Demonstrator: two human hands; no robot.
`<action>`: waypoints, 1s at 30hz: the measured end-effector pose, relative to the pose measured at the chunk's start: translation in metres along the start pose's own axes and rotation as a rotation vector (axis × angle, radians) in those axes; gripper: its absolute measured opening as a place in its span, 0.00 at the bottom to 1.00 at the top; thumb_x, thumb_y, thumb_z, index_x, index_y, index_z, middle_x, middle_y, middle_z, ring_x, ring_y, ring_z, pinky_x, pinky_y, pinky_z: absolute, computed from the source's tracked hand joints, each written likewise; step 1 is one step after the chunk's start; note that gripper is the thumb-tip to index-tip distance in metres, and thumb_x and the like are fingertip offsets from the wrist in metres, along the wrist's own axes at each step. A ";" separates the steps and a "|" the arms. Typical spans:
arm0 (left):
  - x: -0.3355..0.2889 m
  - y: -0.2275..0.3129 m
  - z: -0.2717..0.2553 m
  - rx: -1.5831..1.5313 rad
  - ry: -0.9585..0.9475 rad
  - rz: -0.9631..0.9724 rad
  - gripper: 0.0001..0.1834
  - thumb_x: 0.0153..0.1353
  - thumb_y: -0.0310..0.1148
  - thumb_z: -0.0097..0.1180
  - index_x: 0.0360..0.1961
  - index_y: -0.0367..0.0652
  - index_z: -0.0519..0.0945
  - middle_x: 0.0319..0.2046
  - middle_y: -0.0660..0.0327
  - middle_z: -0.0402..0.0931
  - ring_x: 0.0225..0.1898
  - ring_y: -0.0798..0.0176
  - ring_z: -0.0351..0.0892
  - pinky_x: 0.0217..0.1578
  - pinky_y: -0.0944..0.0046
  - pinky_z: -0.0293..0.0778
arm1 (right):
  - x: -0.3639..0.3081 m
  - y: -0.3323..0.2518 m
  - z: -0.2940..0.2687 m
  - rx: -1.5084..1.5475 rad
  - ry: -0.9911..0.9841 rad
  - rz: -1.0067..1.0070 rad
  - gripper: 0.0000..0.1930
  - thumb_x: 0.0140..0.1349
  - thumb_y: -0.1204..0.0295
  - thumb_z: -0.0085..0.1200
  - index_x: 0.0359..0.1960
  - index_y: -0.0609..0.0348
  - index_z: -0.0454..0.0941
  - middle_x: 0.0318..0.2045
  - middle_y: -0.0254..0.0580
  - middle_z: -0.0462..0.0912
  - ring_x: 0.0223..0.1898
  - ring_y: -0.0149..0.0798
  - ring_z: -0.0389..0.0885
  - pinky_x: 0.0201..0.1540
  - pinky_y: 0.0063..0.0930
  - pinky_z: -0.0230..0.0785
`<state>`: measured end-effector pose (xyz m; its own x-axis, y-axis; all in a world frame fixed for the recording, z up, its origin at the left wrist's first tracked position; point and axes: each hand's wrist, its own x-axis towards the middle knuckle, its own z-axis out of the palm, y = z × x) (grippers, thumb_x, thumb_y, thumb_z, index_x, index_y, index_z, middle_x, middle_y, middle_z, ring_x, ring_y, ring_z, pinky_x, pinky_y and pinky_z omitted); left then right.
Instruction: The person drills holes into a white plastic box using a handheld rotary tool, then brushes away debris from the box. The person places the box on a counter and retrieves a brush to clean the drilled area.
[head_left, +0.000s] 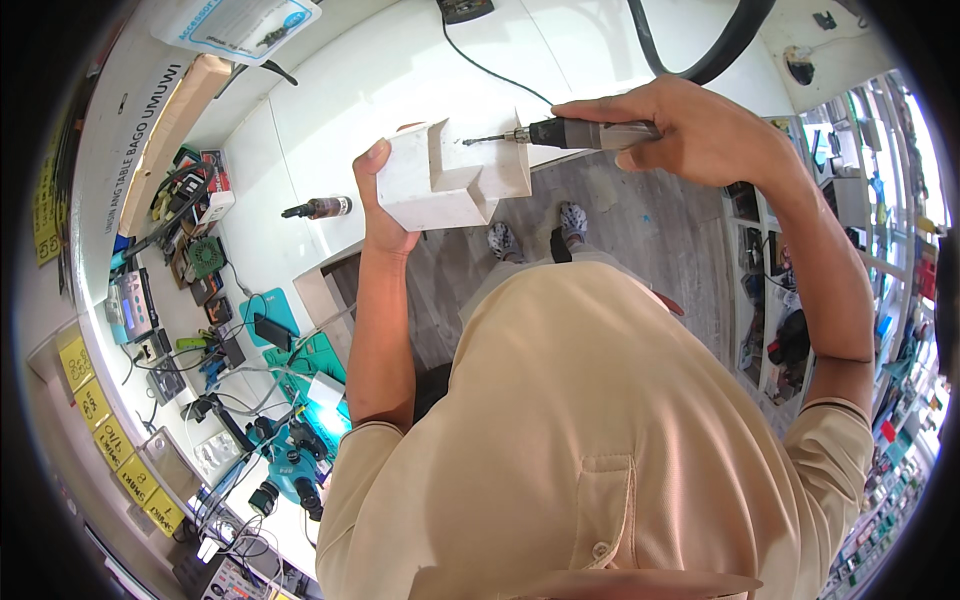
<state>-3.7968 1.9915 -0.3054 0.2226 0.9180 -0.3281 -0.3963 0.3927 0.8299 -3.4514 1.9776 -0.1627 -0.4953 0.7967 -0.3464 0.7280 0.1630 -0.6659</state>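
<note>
My left hand (385,200) grips a white box-like piece (425,190) with a step-shaped cutout, its thumb along the left side. The piece is held up at the near edge of the white table. My right hand (690,130) is closed around a slim grey and black rotary tool (590,133), index finger stretched along its top. The tool lies nearly level, its thin bit pointing left at the open side of the white piece. Whether the bit touches the piece I cannot tell. Left of my left hand, a small dark cylindrical thing with a black tip (318,207) lies on the table.
A thin black cable (490,62) runs from a dark box (466,10) toward my right hand. A thick black hose (725,50) loops at the back right. Electronics, tangled wires and a blue microscope (290,465) crowd the left bench. Stocked shelves (850,200) stand right.
</note>
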 end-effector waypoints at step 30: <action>0.004 -0.004 -0.003 0.009 0.001 0.022 0.41 0.68 0.63 0.53 0.65 0.36 0.80 0.57 0.53 0.83 0.58 0.55 0.82 0.60 0.55 0.78 | 0.006 0.005 0.001 0.004 -0.052 0.129 0.40 0.60 0.80 0.61 0.77 0.36 0.76 0.56 0.50 0.91 0.46 0.44 0.88 0.59 0.40 0.76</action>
<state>-3.7972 1.9940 -0.3112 0.2131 0.9263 -0.3107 -0.3925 0.3724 0.8410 -3.4510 1.9831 -0.1688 -0.4218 0.7796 -0.4628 0.7853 0.0590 -0.6163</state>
